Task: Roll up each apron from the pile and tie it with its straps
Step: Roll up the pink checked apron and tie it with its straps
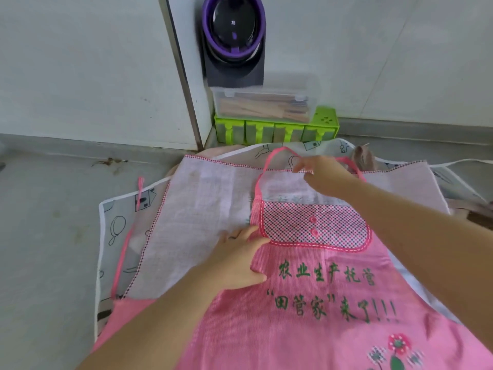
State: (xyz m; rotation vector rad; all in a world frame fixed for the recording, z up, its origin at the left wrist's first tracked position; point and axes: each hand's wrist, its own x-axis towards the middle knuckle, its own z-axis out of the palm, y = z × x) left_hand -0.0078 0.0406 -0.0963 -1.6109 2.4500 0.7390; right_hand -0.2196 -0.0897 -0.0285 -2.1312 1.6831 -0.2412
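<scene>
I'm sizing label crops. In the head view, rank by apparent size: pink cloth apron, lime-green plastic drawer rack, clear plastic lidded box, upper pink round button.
1. pink cloth apron, largest, though nearest the camera.
2. lime-green plastic drawer rack and clear plastic lidded box: alike, unranked.
3. upper pink round button.

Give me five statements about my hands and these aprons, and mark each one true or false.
1. The pink apron lies spread on top of the pile. True.
2. The left hand grips a strap. False: it rests flat at the pink apron's edge.
3. The right hand pinches the far hem of the pale checked cloth. True.
4. The pink apron is rolled and tied. False: it is unrolled.
5. The clear box sits beneath the green rack. False: it sits on top.
</scene>
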